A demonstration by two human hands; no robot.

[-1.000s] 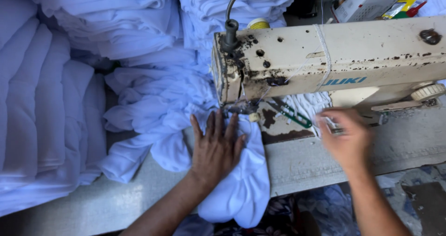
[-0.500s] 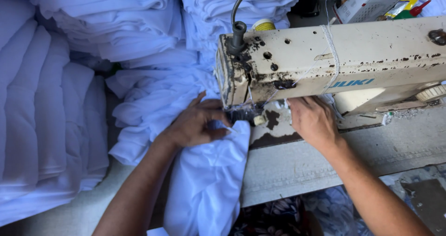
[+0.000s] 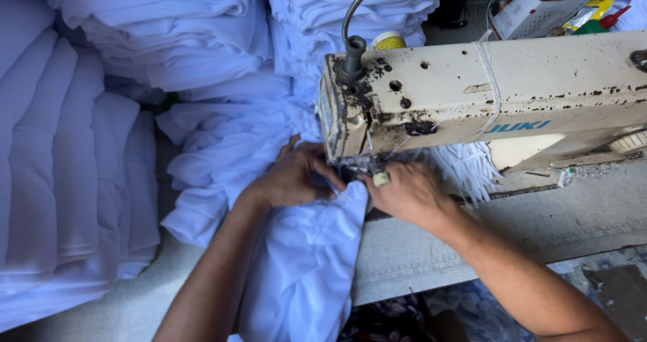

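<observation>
1. Left hand (image 3: 293, 177) and right hand (image 3: 404, 192) are pinching white fabric (image 3: 303, 247) under the worn sewing machine (image 3: 485, 99).
2. The machine head is hiding the needle; the fabric is trailing off the tabletop (image 3: 485, 234).

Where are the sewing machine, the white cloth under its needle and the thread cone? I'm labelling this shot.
sewing machine (image 3: 539, 92), head view, front of its arm.
white cloth (image 3: 303, 261), head view, hanging fold.
thread cone (image 3: 389, 41), head view, yellow top.
</observation>
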